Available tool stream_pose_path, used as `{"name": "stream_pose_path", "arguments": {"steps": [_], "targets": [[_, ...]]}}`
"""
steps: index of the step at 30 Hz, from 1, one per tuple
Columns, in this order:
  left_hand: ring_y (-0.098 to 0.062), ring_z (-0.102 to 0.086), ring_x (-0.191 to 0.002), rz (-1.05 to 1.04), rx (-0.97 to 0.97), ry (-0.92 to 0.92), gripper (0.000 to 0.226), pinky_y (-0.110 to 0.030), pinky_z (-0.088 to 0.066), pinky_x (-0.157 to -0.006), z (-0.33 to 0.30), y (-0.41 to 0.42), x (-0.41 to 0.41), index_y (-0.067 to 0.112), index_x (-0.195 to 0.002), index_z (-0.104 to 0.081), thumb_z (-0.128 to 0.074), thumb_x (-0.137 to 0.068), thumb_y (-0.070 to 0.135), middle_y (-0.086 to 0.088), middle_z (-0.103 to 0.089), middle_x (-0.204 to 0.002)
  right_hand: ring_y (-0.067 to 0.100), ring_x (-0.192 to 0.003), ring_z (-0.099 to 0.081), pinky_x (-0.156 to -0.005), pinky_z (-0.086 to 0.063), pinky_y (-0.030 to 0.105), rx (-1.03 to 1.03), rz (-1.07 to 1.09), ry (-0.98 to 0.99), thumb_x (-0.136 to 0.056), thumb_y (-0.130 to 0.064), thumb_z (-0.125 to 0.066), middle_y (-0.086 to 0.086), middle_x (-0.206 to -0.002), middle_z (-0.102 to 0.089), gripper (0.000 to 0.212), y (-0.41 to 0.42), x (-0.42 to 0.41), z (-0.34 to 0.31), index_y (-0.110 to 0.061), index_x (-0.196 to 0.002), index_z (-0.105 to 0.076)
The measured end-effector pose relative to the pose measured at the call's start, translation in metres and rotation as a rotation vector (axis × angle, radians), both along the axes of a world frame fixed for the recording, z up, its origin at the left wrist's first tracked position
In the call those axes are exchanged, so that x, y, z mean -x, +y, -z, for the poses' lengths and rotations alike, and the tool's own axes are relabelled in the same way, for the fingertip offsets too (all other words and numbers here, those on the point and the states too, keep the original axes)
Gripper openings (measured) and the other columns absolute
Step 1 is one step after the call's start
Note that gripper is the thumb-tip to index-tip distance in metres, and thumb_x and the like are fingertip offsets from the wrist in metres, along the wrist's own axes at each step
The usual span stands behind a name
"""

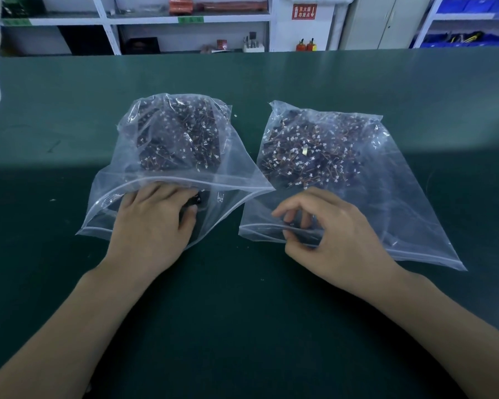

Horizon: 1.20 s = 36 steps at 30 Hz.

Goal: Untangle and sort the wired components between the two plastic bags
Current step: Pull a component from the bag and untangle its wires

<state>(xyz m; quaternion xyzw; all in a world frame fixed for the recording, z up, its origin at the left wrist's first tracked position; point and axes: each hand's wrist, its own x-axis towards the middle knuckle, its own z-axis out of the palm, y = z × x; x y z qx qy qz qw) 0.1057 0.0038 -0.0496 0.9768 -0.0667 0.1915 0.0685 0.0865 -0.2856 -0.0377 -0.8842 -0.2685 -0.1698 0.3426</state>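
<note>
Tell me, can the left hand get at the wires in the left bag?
Probably yes: the left hand is already inside the left bag's open mouth, with the wired components just beyond its fingers.

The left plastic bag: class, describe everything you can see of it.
The left plastic bag is clear, crinkled film with a zip strip along its mouth. It lies on the green table, its mouth open toward the person. A heap of dark wired components with small white connectors fills its far end. The left hand reaches into the mouth, fingers inside. Its right corner overlaps the right plastic bag.
</note>
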Motion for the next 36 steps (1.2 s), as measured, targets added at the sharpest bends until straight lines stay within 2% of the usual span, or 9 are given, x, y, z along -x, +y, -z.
{"name": "stream_pose_path", "arguments": {"steps": [3, 5, 9, 14, 17, 21, 26, 31, 36], "targets": [[-0.03, -0.071, -0.103, 0.021, 0.034, -0.098, 0.015, -0.047, -0.052, -0.088, -0.003, 0.001, 0.001, 0.026, -0.107, -0.08, -0.078, -0.092, 0.025, 0.004, -0.078, -0.104, 0.009, -0.087, -0.061, -0.074, -0.055, 0.033, 0.0, -0.001, -0.007, -0.08, -0.012, -0.079, -0.017, -0.096, -0.063, 0.035, -0.001, -0.001, 0.0, -0.031, -0.108, -0.072], [-0.027, -0.074, -0.09, 0.037, 0.06, -0.117, 0.012, -0.042, -0.054, -0.077, -0.005, 0.0, 0.004, 0.028, -0.098, -0.08, -0.084, -0.087, 0.022, 0.007, -0.078, -0.094, 0.009, -0.087, -0.061, -0.075, -0.055, 0.032, 0.002, -0.003, -0.009, -0.08, -0.013, -0.079, -0.017, -0.096, -0.063, 0.034, -0.001, -0.001, 0.0, -0.031, -0.108, -0.072], [-0.022, -0.072, -0.081, 0.079, 0.092, -0.158, 0.014, -0.031, -0.044, -0.065, -0.007, -0.001, 0.008, 0.031, -0.092, -0.08, -0.087, -0.084, 0.022, 0.012, -0.075, -0.087, 0.008, -0.089, -0.061, -0.075, -0.055, 0.034, 0.006, -0.001, 0.002, -0.08, -0.013, -0.08, -0.017, -0.097, -0.063, 0.035, -0.001, -0.001, 0.0, -0.031, -0.109, -0.071], [-0.025, -0.073, -0.078, 0.088, 0.121, -0.19, 0.016, -0.033, -0.048, -0.064, -0.009, -0.005, 0.009, 0.03, -0.088, -0.079, -0.089, -0.081, 0.019, 0.009, -0.075, -0.083, 0.009, -0.088, -0.06, -0.077, -0.054, 0.033, 0.003, 0.002, 0.021, -0.08, -0.012, -0.08, -0.017, -0.098, -0.063, 0.035, 0.0, 0.0, 0.0, -0.03, -0.109, -0.071], [-0.025, -0.072, -0.076, 0.103, 0.121, -0.219, 0.015, -0.03, -0.044, -0.062, -0.01, -0.007, 0.01, 0.029, -0.088, -0.079, -0.088, -0.081, 0.018, 0.008, -0.074, -0.08, 0.01, -0.088, -0.06, -0.078, -0.054, 0.034, 0.003, 0.006, 0.029, -0.08, -0.012, -0.08, -0.016, -0.099, -0.063, 0.036, 0.0, 0.0, -0.001, -0.03, -0.11, -0.071], [-0.029, -0.073, -0.076, 0.109, 0.127, -0.238, 0.011, -0.041, -0.056, -0.06, -0.012, -0.006, 0.013, 0.031, -0.097, -0.079, -0.083, -0.089, 0.023, 0.006, -0.076, -0.081, 0.01, -0.087, -0.06, -0.077, -0.054, 0.035, 0.003, 0.013, 0.039, -0.08, -0.012, -0.08, -0.016, -0.099, -0.063, 0.036, 0.001, 0.0, -0.001, -0.03, -0.11, -0.071], [-0.024, -0.072, -0.074, 0.184, 0.149, -0.348, 0.014, -0.041, -0.057, -0.054, -0.017, -0.009, 0.017, 0.025, -0.106, -0.081, -0.08, -0.094, 0.017, 0.005, -0.076, -0.083, 0.01, -0.088, -0.061, -0.079, -0.056, 0.035, 0.007, 0.016, 0.038, -0.08, -0.018, -0.08, -0.017, -0.102, -0.063, 0.036, 0.001, 0.001, -0.002, -0.031, -0.113, -0.07], [-0.02, -0.074, -0.092, 0.317, 0.171, -0.393, 0.013, -0.043, -0.06, -0.065, -0.02, -0.016, 0.024, 0.021, -0.111, -0.082, -0.072, -0.103, 0.017, 0.008, -0.079, -0.103, 0.014, -0.092, -0.063, -0.082, -0.054, 0.034, -0.07, 0.009, 0.062, -0.088, -0.031, -0.071, -0.017, -0.105, -0.065, 0.028, 0.002, 0.003, -0.001, -0.031, -0.116, -0.069], [-0.017, -0.071, -0.09, 0.369, 0.155, -0.374, 0.016, -0.041, -0.058, -0.064, -0.018, -0.03, 0.03, 0.024, -0.112, -0.082, -0.067, -0.106, 0.025, 0.012, -0.077, -0.099, 0.015, -0.095, -0.064, -0.083, -0.054, 0.033, -0.101, 0.009, 0.101, -0.096, -0.033, -0.069, -0.015, -0.104, -0.067, 0.023, 0.004, 0.002, 0.001, -0.028, -0.118, -0.07]]}}
